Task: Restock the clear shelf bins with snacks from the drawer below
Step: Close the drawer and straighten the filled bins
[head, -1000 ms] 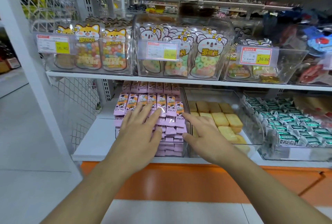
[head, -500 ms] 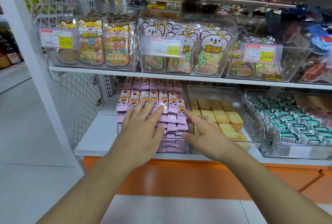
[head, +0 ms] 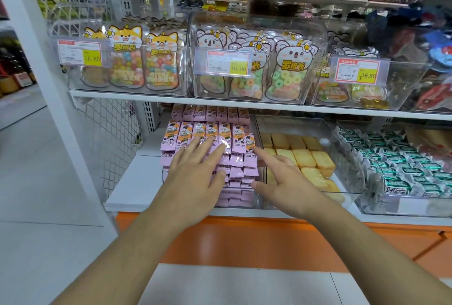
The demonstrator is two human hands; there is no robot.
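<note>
While flat on the stack:
Left hand (head: 195,175): spread, fingers straight, pressing pink snack packets (head: 234,138).
Right hand (head: 283,182): spread, forefinger touching packets' right edge.
Packets: heaped in leftmost clear bin (head: 256,203), lower shelf (head: 127,197).
Drawer (head: 244,243): orange front below, closed.

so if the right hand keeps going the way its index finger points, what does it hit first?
Likely the pink packets: the right hand points its index finger up-left at the end packet of the top row, tip almost on it. Depth is unclear, so contact can't be confirmed.
</note>
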